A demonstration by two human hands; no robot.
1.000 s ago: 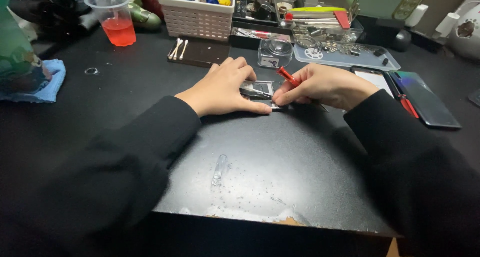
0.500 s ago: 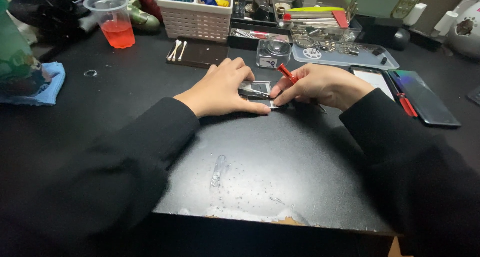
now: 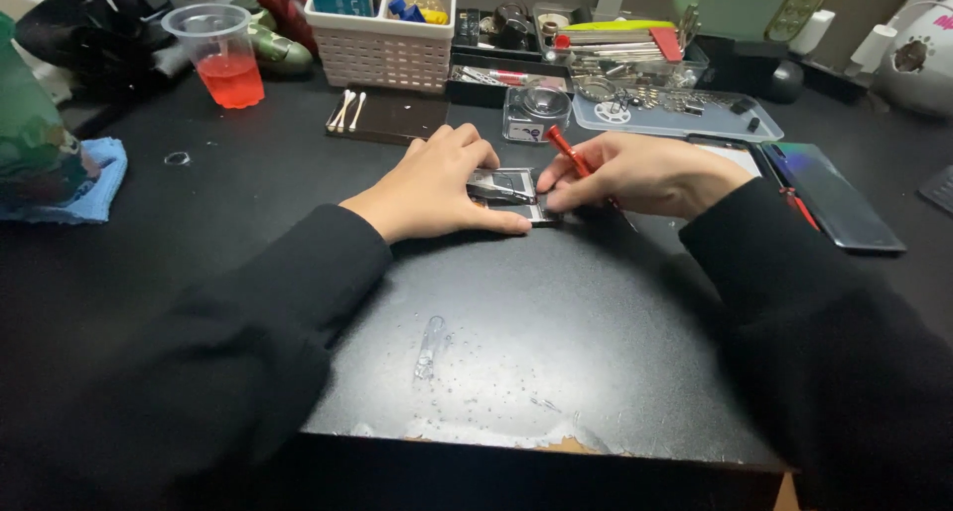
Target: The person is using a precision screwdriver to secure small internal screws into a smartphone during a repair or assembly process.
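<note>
A small flat electronic part (image 3: 508,186) with a silver frame lies on the black table (image 3: 556,352) at mid-distance. My left hand (image 3: 437,185) rests palm-down on its left side, fingers curled over its top and thumb pressed along its lower edge. My right hand (image 3: 645,173) is closed around a red-handled screwdriver (image 3: 564,148), whose handle sticks up toward the back while the tip end points down at the part's right edge. The tip itself is hidden by my fingers.
A plastic cup of red liquid (image 3: 220,56) stands at the back left, a white basket (image 3: 382,34) behind centre, a clear tray of small parts (image 3: 675,114) at the back right. A dark phone (image 3: 829,195) lies right. A blue cloth (image 3: 84,183) lies left.
Both hands stay on the part. The right hand has shifted only slightly with the screwdriver; the view has drifted a little.
</note>
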